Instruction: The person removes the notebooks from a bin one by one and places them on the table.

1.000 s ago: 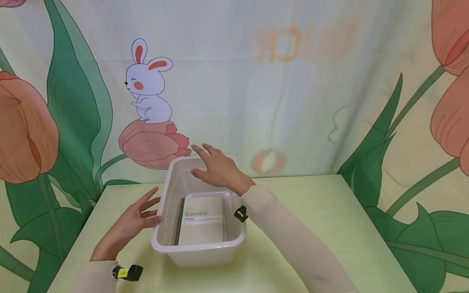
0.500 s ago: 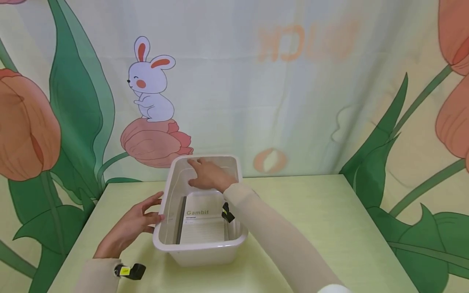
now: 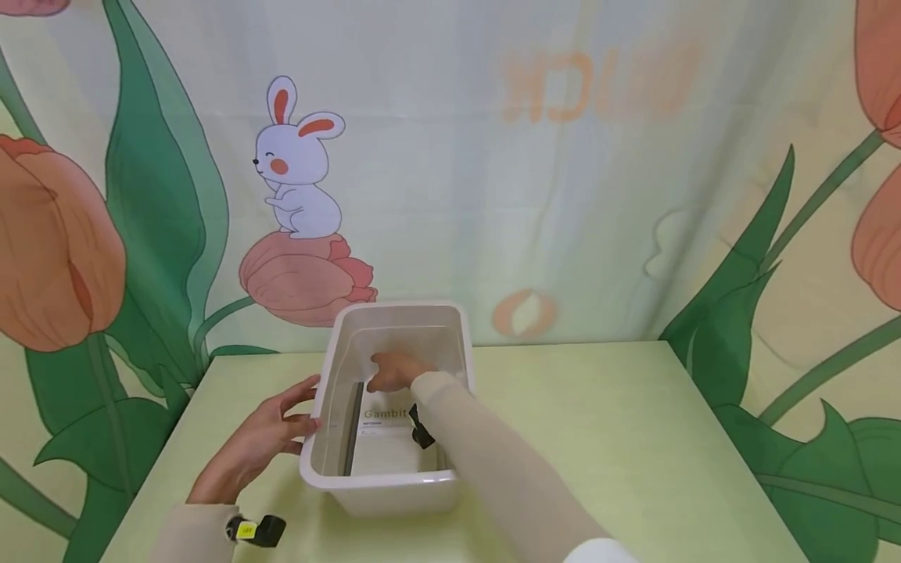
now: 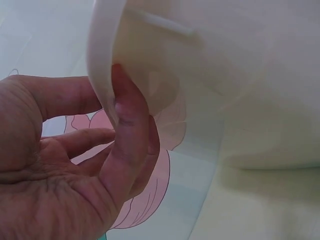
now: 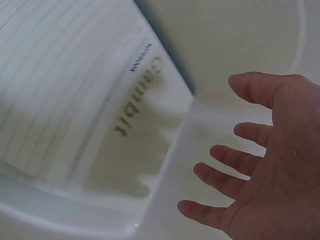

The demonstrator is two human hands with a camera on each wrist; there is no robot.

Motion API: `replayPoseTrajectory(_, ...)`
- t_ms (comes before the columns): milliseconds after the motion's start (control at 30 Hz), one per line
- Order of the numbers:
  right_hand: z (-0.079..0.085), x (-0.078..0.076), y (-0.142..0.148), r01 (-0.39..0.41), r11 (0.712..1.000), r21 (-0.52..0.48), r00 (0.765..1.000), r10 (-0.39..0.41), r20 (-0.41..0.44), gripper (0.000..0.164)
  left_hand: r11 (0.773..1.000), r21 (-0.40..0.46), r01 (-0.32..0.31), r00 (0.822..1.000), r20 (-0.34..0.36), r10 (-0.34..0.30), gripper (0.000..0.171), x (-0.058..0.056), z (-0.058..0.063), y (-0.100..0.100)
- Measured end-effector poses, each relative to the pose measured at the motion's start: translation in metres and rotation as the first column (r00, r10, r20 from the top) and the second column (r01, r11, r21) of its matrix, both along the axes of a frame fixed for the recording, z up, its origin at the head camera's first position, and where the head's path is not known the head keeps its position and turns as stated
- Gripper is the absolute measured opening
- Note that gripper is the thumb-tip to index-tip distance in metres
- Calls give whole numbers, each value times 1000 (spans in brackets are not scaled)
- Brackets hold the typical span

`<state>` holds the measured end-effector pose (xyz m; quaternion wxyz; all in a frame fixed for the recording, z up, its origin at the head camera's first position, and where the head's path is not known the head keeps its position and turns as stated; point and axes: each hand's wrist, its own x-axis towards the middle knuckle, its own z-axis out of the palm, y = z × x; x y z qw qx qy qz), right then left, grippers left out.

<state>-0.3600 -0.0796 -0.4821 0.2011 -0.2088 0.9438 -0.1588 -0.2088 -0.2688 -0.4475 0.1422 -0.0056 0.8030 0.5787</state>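
A pale plastic bin (image 3: 385,494) stands on the table, its rim tilted into view. Inside lies a light-coloured notebook (image 3: 383,450) marked "Gambit", with a dark edge along its left side. My left hand (image 3: 263,434) holds the bin's left rim; in the left wrist view, digits lie on either side of the lip (image 4: 102,45). Reaching down into the bin, my right hand (image 3: 394,371) hovers over the notebook's far end. The right wrist view shows this hand (image 5: 270,155) with fingers spread and nothing held, beside the notebook (image 5: 95,95). My right sleeve hides part of the bin's right side.
The pale green table (image 3: 584,438) extends to the right of the bin. Behind it hangs a curtain (image 3: 436,180) printed with tulips and a rabbit. A small black camera (image 3: 267,532) is strapped to my left wrist, another (image 3: 421,428) to my right.
My right hand has dropped from above the bin's far rim down into the bin, toward the notebook. My left hand has stayed at the left rim; its fingers have drawn in against it.
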Motion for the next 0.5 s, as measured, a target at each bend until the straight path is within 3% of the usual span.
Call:
replayPoseTrajectory(200,-15,-2,7,0,993,122,1000,-2,16,69,1000,1,12,1000,5,-12,81,-5,0,12)
replayPoseTrajectory(367,-17,4,2,-28,988,153,996,15,83,72,1000,-9,1,1000,23,-1,80,-2,1,11)
replayPoseTrajectory(500,-16,6,-3,-51,980,192,998,44,41,70,1000,-14,-15,1000,27,15,81,0,1,11)
